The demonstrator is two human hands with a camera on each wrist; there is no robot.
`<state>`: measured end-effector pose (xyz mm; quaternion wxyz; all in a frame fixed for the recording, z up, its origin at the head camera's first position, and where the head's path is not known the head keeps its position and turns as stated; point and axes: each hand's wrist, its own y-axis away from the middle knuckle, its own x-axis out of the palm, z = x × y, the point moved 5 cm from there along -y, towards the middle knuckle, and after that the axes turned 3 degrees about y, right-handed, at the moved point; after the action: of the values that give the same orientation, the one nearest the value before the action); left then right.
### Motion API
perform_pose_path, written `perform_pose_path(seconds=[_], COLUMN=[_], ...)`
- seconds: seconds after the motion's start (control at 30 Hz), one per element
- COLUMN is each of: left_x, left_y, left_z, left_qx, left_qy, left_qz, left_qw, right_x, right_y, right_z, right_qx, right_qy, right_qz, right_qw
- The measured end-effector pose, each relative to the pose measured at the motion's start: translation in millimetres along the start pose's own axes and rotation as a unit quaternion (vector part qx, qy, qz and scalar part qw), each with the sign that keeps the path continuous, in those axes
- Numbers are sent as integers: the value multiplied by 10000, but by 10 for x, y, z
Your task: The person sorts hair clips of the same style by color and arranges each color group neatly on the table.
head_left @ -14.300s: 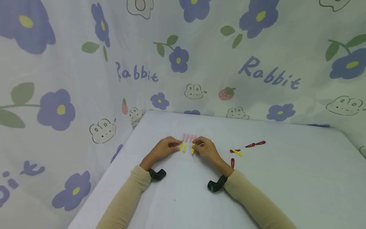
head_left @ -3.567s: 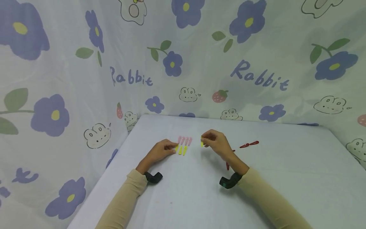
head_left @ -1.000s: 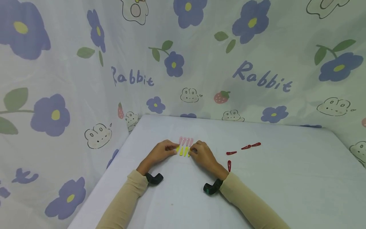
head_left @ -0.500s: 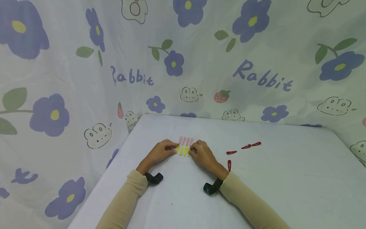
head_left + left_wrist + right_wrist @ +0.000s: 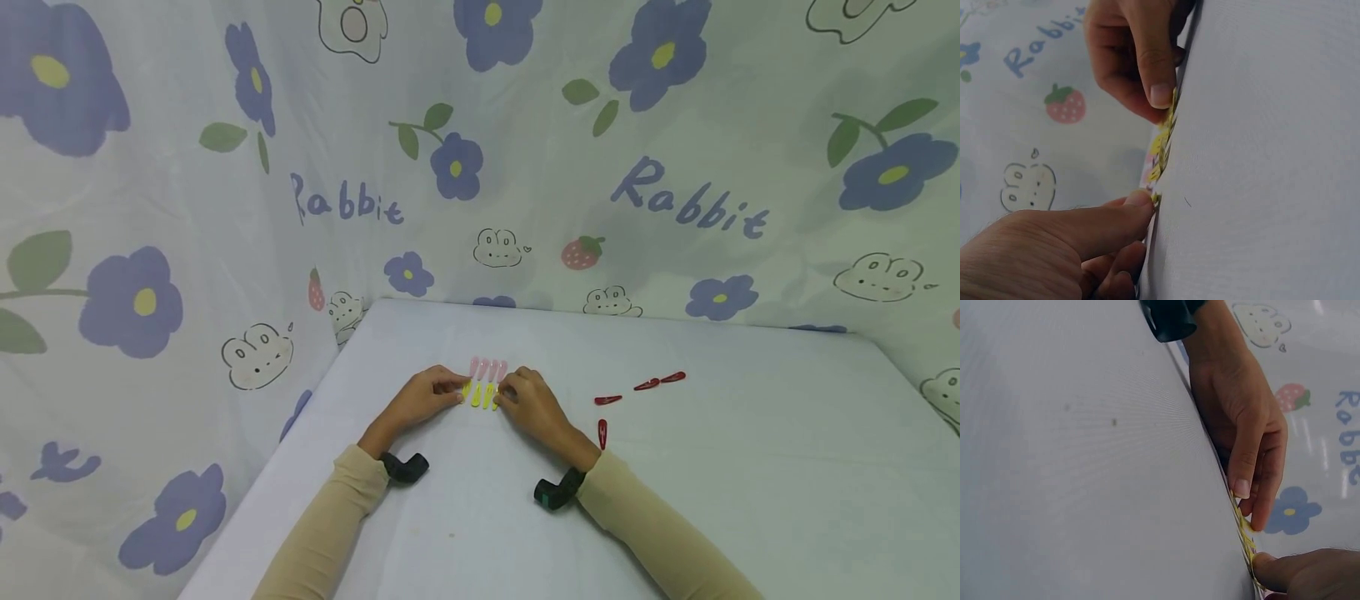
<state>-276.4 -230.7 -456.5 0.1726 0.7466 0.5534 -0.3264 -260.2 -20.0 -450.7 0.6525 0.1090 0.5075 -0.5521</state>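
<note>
Yellow snap hair clips (image 5: 476,396) lie side by side in a short row on the white table. Just behind them runs a matching row of pink hair clips (image 5: 491,369). At the left end of the yellow row, my left hand (image 5: 422,396) pinches the outermost clip (image 5: 466,390) between thumb and finger. My right hand (image 5: 531,406) pinches the clip (image 5: 496,405) at the right end, its fingers covering most of it. In the left wrist view, the right thumb (image 5: 1160,94) presses on a yellow clip's edge. The right wrist view shows the yellow clips (image 5: 1244,531) edge-on between both hands.
Several red hair clips lie loose to the right: one (image 5: 602,433) beside the right wrist, one (image 5: 608,400) behind it, and two (image 5: 660,381) end to end farther off. A patterned curtain (image 5: 525,167) stands behind and left of the white table (image 5: 465,542).
The yellow clip that lay across a red one is now at the yellow row's right end, carried there by my right hand. Over the last second both hands have stayed put.
</note>
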Motion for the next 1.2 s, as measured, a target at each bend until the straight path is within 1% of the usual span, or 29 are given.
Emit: perform_pose_path(seconds=[0.5, 0.63, 0.73, 0.83, 0.9, 0.97, 1.03, 1.1, 1.2], left_x=[3, -3, -26, -57, -82, -99, -105, -106, -86], left_y=[5, -1, -27, -64, -75, -79, -72, -60, -43], left_z=[0, 8, 5, -29, -57, -94, -130, -171, -220], left_qx=[106, 130, 72, -29, -104, -135, -154, -175, -172], left_qy=[98, 117, 248, 346, 375, 347, 298, 247, 89], left_qz=[-47, -82, -162, -207, -213, -178, -139, -149, -260], left_qw=[9999, 9998, 9995, 9992, 9990, 9991, 9993, 9994, 9995], right_x=[-7, -9, -37, -117, -200, -314, -443, -592, -798], right_y=[14, -3, -49, -95, -109, -98, -65, -23, 62], right_z=[-4, -13, -29, -48, -34, -6, 17, 32, -22], right_qx=[-97, 3, 284, 661, 818, 828, 772, 697, 713], right_qy=[-92, -160, -346, -645, -821, -942, -950, -899, -812], right_qz=[-202, -96, 106, 331, 455, 501, 509, 490, 491], right_qw=[9997, 9998, 9989, 9952, 9922, 9908, 9912, 9923, 9929])
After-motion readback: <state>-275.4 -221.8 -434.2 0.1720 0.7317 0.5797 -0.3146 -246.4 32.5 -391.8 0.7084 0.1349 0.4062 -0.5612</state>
